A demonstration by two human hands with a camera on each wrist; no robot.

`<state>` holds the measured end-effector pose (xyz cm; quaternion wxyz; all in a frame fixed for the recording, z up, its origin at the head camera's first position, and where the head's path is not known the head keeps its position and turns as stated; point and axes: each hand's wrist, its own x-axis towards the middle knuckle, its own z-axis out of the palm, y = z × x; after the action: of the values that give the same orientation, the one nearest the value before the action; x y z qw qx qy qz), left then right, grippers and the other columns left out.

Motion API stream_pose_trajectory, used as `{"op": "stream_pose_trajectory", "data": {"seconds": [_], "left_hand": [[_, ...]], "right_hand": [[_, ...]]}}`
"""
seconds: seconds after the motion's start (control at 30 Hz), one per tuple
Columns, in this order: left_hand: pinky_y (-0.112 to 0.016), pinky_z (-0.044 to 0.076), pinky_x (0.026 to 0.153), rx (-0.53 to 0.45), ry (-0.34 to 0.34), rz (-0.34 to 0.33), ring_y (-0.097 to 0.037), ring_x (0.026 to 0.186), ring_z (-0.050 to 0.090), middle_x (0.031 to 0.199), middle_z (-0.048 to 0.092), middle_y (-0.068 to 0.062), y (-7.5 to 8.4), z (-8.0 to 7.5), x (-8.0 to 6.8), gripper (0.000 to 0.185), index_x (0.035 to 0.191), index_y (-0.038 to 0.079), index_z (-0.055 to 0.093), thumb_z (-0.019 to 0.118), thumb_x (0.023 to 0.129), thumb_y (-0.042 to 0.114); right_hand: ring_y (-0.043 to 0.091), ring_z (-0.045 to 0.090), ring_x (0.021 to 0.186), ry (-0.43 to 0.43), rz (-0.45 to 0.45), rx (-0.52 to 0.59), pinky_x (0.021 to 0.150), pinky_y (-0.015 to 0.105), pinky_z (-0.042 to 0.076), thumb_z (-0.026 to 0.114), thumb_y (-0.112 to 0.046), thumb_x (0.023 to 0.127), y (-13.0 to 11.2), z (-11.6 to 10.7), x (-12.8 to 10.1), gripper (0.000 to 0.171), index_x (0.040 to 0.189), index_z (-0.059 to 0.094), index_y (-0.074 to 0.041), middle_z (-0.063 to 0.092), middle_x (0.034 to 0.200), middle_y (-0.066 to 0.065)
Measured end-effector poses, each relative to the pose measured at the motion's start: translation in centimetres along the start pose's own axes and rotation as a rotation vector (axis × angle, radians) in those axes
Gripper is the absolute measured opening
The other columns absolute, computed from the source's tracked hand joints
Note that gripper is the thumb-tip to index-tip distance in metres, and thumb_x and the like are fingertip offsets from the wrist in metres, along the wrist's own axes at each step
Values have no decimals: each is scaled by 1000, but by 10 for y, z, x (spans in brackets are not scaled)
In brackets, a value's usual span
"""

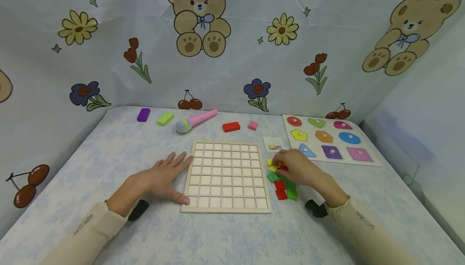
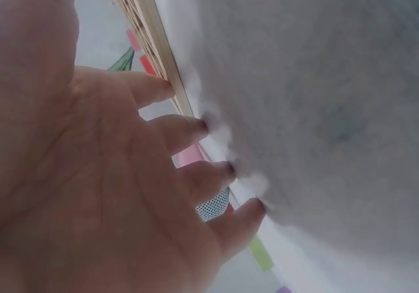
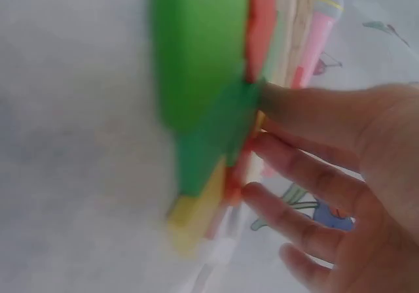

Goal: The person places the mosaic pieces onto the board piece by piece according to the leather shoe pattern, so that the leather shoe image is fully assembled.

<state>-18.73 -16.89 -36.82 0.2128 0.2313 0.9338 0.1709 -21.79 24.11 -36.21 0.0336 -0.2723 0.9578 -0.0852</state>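
Observation:
A wooden grid board point(image 1: 227, 210) with square cells lies on the table between the hands. My left hand point(image 1: 161, 180) rests at its left side, fingers spread and thumb on the near left corner; the left wrist view shows the fingertips point(image 2: 190, 124) by the board's edge point(image 2: 160, 38). Right of the board, my right hand point(image 1: 299, 168) reaches over a loose pile of coloured square tiles point(image 1: 292, 191): green, red and yellow. In the right wrist view its fingertips point(image 3: 258, 142) touch or nearly touch the red tiles point(image 3: 237, 175), thumb and forefinger apart. The hand partly covers the pile.
A small printed pattern card point(image 1: 273, 144) lies behind the pile, beside a shape puzzle board point(image 1: 348, 160). Along the back are a pink toy microphone point(image 1: 197, 119), a purple block point(image 1: 143, 115), a lime block point(image 1: 165, 119), a red block point(image 1: 231, 127) and a pink block point(image 1: 253, 125).

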Motion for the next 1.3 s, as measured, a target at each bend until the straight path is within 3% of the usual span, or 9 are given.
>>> {"op": "stream_pose_trajectory", "data": {"seconds": [0.47,0.67,1.03,1.3], "left_hand": [[-70,5,117,21,-10,8,-48,152,-5,168,1,-20,-2,-4,2,125,162,10,9,77,74,68],[-71,4,117,-2,-14,-3,-48,152,-6,168,0,-20,-2,-4,2,126,162,11,9,79,73,66],[-72,3,116,-15,-16,1,-47,153,-7,169,-1,-19,-5,2,5,126,163,13,9,78,72,68],[-72,3,116,-16,-13,-4,-47,153,-7,169,-1,-19,-6,3,4,127,163,13,9,77,72,69]], "right_hand": [[15,56,80,-2,55,51,76,34,52,81,-20,85,-5,-10,6,22,104,74,-11,69,89,-1],[20,62,91,-42,58,81,79,34,56,78,-21,88,-30,-18,28,19,104,71,-13,70,96,0],[11,61,88,-70,-123,118,77,28,54,76,-18,89,-87,3,85,16,104,72,-16,68,99,-5],[10,61,88,-124,-227,136,77,25,52,74,-17,90,-117,11,109,17,106,72,-16,69,98,-5]]}}
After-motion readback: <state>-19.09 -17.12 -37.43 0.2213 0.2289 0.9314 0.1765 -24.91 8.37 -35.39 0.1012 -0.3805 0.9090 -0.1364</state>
